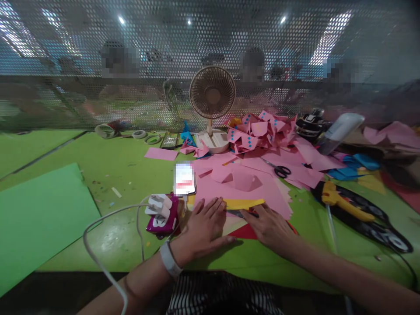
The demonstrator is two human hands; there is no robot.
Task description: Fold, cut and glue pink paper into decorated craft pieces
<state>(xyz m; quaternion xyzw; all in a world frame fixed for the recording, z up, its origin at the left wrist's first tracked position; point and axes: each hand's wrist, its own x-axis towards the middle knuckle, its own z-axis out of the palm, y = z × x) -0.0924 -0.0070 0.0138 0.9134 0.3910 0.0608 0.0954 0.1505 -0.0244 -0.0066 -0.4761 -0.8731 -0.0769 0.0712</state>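
A folded yellow paper strip (243, 204) lies across pink paper in front of me. My left hand (205, 225) rests flat at its left end, fingers stretched out and thumb pointing right. At the other end, the bent fingers of my right hand (271, 227) are closed on the strip. Part of a dark object shows under the right fingertips, and I cannot make out its kind. Beneath and between the hands is a piece of red paper (245, 232). Pink paper sheets (269, 188) spread behind the strip.
Beyond stand a small fan (212, 94) and a pile of folded pink paper (262, 131). Black scissors (282, 171) lie on the right, near a yellow-handled tool (348, 203). A phone (184, 178), a purple power adapter (164, 218) with a cable and green paper (46, 218) occupy the left.
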